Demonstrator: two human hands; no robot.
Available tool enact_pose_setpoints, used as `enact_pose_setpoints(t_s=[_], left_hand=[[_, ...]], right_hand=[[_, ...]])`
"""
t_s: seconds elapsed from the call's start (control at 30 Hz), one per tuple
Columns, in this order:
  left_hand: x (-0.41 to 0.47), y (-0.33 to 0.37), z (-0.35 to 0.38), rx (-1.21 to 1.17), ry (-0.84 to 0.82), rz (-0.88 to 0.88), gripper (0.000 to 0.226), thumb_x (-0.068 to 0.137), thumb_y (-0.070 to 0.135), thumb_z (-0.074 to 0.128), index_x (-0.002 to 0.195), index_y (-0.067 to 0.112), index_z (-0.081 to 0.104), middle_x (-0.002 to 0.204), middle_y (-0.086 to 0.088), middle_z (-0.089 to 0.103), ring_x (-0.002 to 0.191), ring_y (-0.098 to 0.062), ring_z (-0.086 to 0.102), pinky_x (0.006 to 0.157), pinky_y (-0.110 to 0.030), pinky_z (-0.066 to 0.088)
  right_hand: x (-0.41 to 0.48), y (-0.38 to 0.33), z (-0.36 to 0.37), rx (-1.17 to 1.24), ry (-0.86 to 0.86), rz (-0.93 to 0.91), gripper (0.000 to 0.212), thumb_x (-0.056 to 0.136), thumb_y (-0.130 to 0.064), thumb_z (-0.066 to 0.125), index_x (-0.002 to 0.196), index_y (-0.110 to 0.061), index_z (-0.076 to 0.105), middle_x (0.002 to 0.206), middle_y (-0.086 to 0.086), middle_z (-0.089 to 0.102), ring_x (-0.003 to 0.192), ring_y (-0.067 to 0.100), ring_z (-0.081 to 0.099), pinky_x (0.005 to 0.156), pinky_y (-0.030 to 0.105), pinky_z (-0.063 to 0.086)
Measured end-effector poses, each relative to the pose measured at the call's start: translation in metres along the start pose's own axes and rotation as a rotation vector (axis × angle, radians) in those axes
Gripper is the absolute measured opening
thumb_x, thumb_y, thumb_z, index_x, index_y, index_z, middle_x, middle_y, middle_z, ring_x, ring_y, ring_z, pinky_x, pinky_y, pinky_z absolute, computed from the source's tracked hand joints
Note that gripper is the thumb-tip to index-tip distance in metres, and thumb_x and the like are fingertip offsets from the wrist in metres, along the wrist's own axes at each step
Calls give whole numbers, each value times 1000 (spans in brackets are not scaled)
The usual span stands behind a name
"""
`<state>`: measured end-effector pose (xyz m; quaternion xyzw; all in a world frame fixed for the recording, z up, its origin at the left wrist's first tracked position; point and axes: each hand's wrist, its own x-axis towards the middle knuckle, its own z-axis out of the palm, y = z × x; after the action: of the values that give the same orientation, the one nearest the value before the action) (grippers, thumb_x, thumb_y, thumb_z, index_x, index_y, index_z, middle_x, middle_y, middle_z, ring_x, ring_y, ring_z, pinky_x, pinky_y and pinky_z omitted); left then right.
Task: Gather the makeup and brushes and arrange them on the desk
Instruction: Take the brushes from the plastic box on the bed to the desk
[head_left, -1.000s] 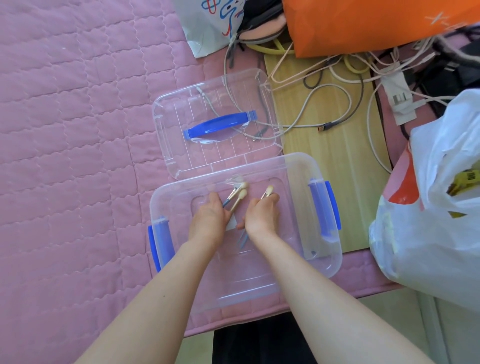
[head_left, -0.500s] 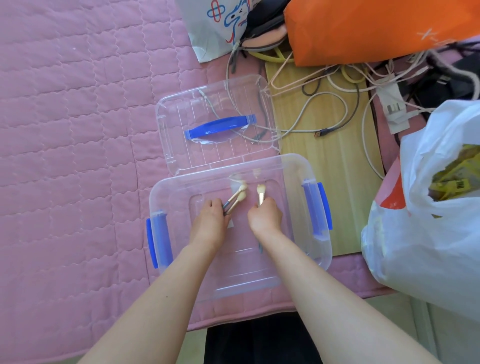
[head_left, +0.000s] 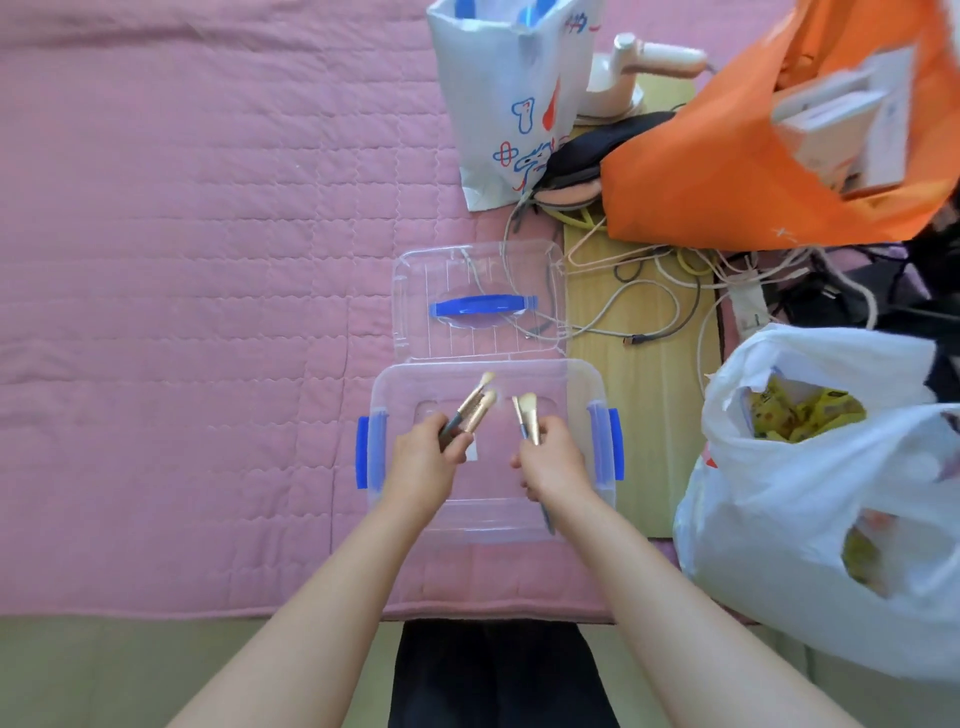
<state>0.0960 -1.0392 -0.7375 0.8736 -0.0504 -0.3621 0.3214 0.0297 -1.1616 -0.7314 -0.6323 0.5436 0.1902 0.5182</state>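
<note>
A clear plastic box (head_left: 582, 384) with blue side latches sits on the pink quilt, just in front of me. Both hands hover over it. My left hand (head_left: 423, 460) grips two makeup brushes (head_left: 475, 408) with rose-gold ferrules and pale bristle tips pointing up and away. My right hand (head_left: 556, 462) holds another brush (head_left: 527, 413) upright, its handle end poking out below my wrist. A small white slip shows between my hands, on the box floor.
The box's clear lid (head_left: 478, 306) with a blue handle lies just behind it. A wooden board (head_left: 644, 364) with tangled cables is at right. A white plastic bag (head_left: 810, 499), an orange bag (head_left: 737, 171) and a white printed bag (head_left: 514, 93) crowd the right and back.
Both hands have lifted out of the box with the brushes in them. The view has pulled back and tilted up, showing more of the quilt and bags.
</note>
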Motion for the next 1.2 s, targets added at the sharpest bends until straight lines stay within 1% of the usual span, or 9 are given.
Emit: enact_pose_setpoints(t_s=[0.1, 0.23, 0.4, 0.57, 0.77, 0.83, 0.97, 1.1, 1.2], left_hand=[[-36, 17, -18, -223, 25, -32, 13, 94, 18, 55, 88, 7, 57, 75, -8, 67, 61, -17, 57, 58, -24, 43], [-85, 33, -40, -425, 75, -92, 18, 95, 18, 53, 80, 10, 59, 71, -2, 66, 54, -11, 53, 55, -21, 39], [-151, 41, -60, -550, 165, -152, 24, 95, 24, 53, 88, 6, 66, 72, -2, 68, 56, -13, 51, 52, -26, 37], [-221, 44, -73, -596, 250, -193, 27, 96, 26, 52, 83, 8, 67, 55, 10, 59, 44, -2, 44, 45, -15, 34], [-304, 26, -77, -821, 468, -308, 30, 96, 25, 52, 78, 4, 65, 57, -6, 50, 55, -15, 44, 57, -28, 34], [-329, 21, -74, -896, 552, -351, 31, 96, 24, 52, 78, 2, 63, 56, -5, 48, 57, -16, 43, 60, -29, 34], [-377, 12, -63, -1043, 686, -440, 31, 97, 23, 51, 81, -1, 63, 57, -5, 45, 57, -17, 40, 61, -30, 35], [-413, -5, -57, -1148, 841, -536, 30, 96, 25, 52, 78, 5, 64, 64, -6, 52, 57, -16, 44, 65, -32, 39], [-435, -20, -56, -1203, 960, -596, 29, 96, 26, 52, 75, 9, 65, 65, -5, 55, 58, -16, 47, 68, -33, 43]], right_hand=[[-37, -10, -14, -20, -59, -60, 24, 87, -6, 37, 104, -19, 48, 78, 5, 64, 61, 19, 56, 47, 24, 38], [-88, -25, -27, -50, -145, -143, 23, 89, -5, 35, 102, -17, 51, 77, 6, 62, 59, 17, 54, 40, 17, 34], [-152, -31, -39, -107, -234, -253, 23, 88, -5, 38, 93, -22, 52, 77, 3, 62, 63, 17, 55, 48, 22, 36], [-206, -29, -43, -206, -329, -362, 20, 90, -5, 41, 92, -22, 52, 82, 5, 61, 66, 18, 57, 52, 24, 42], [-261, -17, -33, -358, -474, -481, 20, 91, -6, 40, 96, -20, 54, 85, 7, 63, 70, 15, 59, 58, 28, 48], [-275, -9, -29, -421, -524, -515, 19, 89, -7, 41, 96, -19, 55, 86, 9, 64, 68, 16, 58, 61, 31, 51], [-303, 3, -17, -537, -596, -560, 17, 87, -5, 43, 89, -18, 54, 79, 5, 64, 62, 15, 59, 56, 25, 50], [-329, 14, 6, -657, -674, -637, 18, 84, -4, 43, 85, -18, 54, 77, 7, 67, 59, 14, 60, 60, 33, 50], [-351, 18, 25, -744, -750, -681, 19, 84, -2, 43, 83, -18, 53, 72, 3, 64, 57, 14, 58, 56, 29, 48]])
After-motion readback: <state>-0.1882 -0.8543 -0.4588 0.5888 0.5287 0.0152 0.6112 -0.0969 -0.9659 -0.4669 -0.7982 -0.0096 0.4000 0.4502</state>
